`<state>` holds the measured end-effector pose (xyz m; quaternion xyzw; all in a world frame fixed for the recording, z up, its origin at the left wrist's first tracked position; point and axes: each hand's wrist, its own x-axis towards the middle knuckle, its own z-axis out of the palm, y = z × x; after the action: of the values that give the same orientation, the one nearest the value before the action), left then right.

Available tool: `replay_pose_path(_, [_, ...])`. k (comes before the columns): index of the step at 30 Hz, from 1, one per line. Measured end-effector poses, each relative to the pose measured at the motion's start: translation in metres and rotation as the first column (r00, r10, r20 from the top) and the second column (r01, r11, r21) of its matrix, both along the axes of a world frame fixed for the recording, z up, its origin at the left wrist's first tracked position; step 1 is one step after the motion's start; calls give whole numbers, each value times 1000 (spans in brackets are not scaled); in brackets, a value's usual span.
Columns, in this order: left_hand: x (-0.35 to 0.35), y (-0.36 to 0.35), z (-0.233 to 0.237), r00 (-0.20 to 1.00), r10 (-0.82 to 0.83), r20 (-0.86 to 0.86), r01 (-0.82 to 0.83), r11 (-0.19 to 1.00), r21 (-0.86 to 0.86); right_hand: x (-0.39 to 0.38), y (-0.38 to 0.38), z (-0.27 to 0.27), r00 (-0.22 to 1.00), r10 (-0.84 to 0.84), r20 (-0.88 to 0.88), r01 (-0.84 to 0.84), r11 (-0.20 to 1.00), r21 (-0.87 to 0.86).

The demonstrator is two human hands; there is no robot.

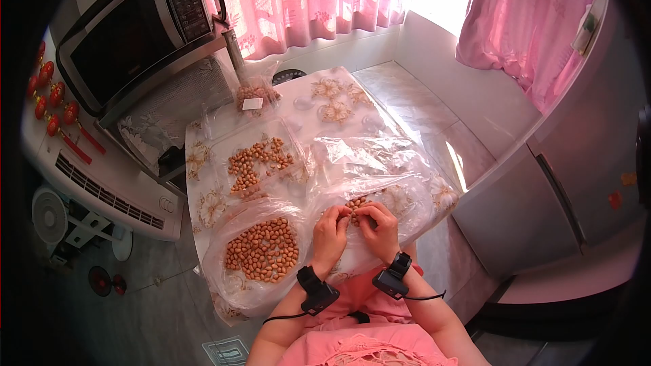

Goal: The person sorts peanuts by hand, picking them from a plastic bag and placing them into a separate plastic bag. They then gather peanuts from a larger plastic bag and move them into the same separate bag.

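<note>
My left hand (331,234) and my right hand (378,230) meet fingertip to fingertip over a clear plastic bag (410,196) laid on the table. Both are closed in a pinch, and whatever sits between the fingers is too small and covered to make out. A few shelled peanuts (355,202) lie on the bag just beyond my fingertips. Left of my left hand, an open plastic bag (220,257) holds a wide layer of reddish-brown peanuts (263,249). Farther back, a clear shallow container (285,132) has more peanuts (254,163) in it. A black device is strapped to each wrist.
A flower-patterned cloth covers the table (200,156). At its back stands a bag of peanuts (254,95) with a white label. A microwave (129,34) on a rack is to the left, above a white heater (115,193). A fridge (522,210) stands to the right.
</note>
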<state>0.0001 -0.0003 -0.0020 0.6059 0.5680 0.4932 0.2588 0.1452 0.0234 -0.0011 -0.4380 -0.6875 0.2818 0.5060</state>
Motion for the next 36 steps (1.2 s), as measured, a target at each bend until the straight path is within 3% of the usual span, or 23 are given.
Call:
replay_pose_path(12, [-2, 0, 0, 999, -18, -46, 19, 999, 32, -1, 1, 2, 1000, -6, -5, 6, 999, 52])
replay_pose_path(15, [-2, 0, -5, 999, -8, 35, 9, 999, -51, 0, 0, 3, 1000, -2, -8, 2, 999, 33])
replay_pose_path(17, [-5, 1, -12, 955, 5, 296, 51, 982, -181, 0, 0, 2, 1000, -3, -6, 3, 1000, 17])
replay_pose_path(18, [-7, 1, -13, 955, 2, 295, 53, 982, -180, 0, -1, 2, 1000, -6, -7, 6, 1000, 18])
replay_pose_path(20, [-10, 1, -14, 882, -72, 466, 127, 988, -89, -1, -1, 1, 1000, -14, -22, 15, 1000, 12])
replay_pose_path(21, [-10, 0, -7, 882, -73, 465, 128, 988, -89, 0, -1, 1, 1000, -15, -23, 16, 1000, 13])
replay_pose_path(23, [-11, -6, 9, 768, -176, 616, 197, 980, 33, -1, -1, 0, 1000, -12, -27, 12, 1000, -1])
replay_pose_path(26, [-23, -22, 33, 694, -198, 693, 228, 972, 49, -1, -1, 3, 1000, -5, -21, 5, 1000, 3])
replay_pose_path(34, [-78, -70, 33, 900, 119, 419, -74, 990, -122, -1, -4, 1, 999, -20, -48, 22, 999, 34])
replay_pose_path(36, [-87, -80, 32, 962, 228, 152, -218, 972, -84, -1, -5, 1, 997, -26, -69, 29, 998, 48])
